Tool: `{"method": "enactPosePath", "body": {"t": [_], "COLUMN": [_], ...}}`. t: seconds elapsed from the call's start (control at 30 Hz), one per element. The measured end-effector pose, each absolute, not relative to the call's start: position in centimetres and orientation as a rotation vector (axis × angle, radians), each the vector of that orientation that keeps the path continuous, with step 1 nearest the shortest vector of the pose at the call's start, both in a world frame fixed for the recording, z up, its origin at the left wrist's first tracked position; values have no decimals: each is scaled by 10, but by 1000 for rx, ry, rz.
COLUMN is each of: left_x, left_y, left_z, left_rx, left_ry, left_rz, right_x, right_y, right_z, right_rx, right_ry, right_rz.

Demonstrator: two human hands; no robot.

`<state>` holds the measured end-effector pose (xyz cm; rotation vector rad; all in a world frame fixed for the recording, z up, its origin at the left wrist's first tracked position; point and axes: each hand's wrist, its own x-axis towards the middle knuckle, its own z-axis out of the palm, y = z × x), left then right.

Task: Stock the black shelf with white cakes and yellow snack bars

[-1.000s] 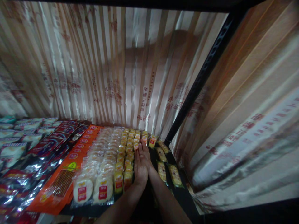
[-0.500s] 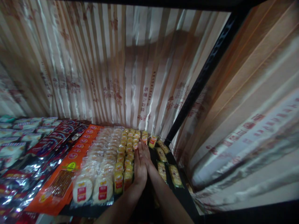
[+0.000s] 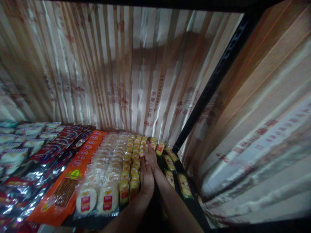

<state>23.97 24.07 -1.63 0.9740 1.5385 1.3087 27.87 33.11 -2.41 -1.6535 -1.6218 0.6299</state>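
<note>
My left hand (image 3: 147, 178) lies with its fingers stretched forward along the right side of the rows of small yellow packaged cakes (image 3: 125, 174). Just ahead of it and slightly to the right, my right hand (image 3: 151, 158) is also flat, its fingers straight and its wrist close to the left hand. Both hands seem to touch the outermost row edge-on; neither grips a packet. Near my right fingertips stands another yellow packet (image 3: 160, 148). Several flat packets with dark specks (image 3: 184, 185) lie right of my right forearm on the black shelf (image 3: 195, 207).
Left of the cakes are round white crackers in clear wrap (image 3: 107, 198), orange snack bags (image 3: 62, 194), dark shiny bags (image 3: 52, 150) and white bags (image 3: 14, 158). A pleated printed curtain (image 3: 136, 71) hangs behind. A black metal post (image 3: 206, 87) rises at the back right corner.
The view has shifted slightly. My right hand has slid a little forward past the left hand's fingertips; both stay flat against the yellow cakes.
</note>
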Motion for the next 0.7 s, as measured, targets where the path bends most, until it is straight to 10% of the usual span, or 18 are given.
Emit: {"method": "enactPosePath", "body": {"t": [0.7], "left_x": [247], "left_y": [246], "left_z": [-40], "left_rx": [1187], "left_ry": [1685], "left_rz": [1247], "right_x": [278], "right_y": [335], "right_z": [-4], "right_rx": [-1789], "right_ry": [-1658], "right_rz": [797]}}
